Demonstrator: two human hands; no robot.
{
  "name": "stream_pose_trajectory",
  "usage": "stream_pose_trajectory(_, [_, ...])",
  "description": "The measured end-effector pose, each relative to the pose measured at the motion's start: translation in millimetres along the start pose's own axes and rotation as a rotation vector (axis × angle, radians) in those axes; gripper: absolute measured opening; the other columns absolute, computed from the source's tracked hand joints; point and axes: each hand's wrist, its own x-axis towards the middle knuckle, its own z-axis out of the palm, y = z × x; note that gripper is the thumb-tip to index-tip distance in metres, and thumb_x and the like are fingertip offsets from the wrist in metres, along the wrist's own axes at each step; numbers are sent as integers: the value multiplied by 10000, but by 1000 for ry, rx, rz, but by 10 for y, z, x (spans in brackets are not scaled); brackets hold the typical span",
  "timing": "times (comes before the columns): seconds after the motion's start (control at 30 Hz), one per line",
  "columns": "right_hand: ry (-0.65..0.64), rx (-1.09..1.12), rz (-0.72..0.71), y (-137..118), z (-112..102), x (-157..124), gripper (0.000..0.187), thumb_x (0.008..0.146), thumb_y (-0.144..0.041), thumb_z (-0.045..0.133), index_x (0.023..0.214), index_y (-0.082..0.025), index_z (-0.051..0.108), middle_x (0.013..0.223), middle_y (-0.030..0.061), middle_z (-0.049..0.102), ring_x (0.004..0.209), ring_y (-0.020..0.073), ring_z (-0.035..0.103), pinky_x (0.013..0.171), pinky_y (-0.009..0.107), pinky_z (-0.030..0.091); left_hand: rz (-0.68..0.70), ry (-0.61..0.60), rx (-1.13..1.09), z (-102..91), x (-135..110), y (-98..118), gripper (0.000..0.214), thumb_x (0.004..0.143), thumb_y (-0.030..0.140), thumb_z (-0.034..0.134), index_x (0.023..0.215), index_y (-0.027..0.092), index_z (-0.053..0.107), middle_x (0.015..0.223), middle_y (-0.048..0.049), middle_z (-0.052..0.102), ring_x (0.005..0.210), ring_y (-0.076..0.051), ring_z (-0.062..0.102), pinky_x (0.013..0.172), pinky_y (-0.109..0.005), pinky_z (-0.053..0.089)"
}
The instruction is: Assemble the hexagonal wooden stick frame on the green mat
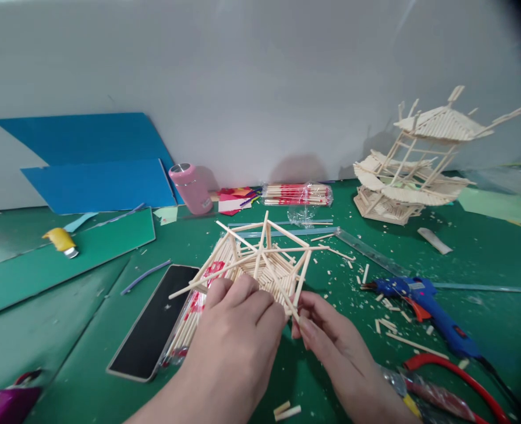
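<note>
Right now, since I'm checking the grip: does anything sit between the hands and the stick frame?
Nothing visible does. The left hand and the right hand both touch the stick frame directly; the phone and glue gun lie aside.

Finished stick pagoda (412,168) stands far right on the green counter (485,247). Blue glue gun (428,303) lies front right, clear ruler (366,250) behind it. Pink bottle (191,187), blue boards (92,165) back left; dark phone (154,321) flat at front left.

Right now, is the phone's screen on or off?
Off, it seems: the phone lies face up on the green mat, and its screen is plain black, showing nothing.
</note>
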Motion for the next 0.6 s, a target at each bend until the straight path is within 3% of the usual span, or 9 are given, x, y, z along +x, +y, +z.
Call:
stream_pose_trajectory(0.23, [-3,16,-11,26,4,12,283,888,-404,367,1037,-185,468,761,10,490,670,121,449,555,228,347,-2,-2,5,10,-2,-17,230,814,124,385,702,182,577,652,-35,602,677,-216,424,626,-367,252])
stream_pose_trajectory(0.4, [0,10,-25,9,12,22,261,883,-414,367,969,-190,472,743,3,474,647,117,429,553,231,339,-11,33,8,16,3,-16,252,803,115,368,654,189,557,610,-34,581,648,-209,413,615,-364,258])
stream_pose_trajectory(0.6, [-3,1,-28,31,18,23,258,882,-422,361,901,-195,480,730,2,471,628,114,425,542,225,342,-22,-4,17,-25,38,-4,239,800,143,392,619,193,540,601,-29,566,636,-203,409,589,-354,251])
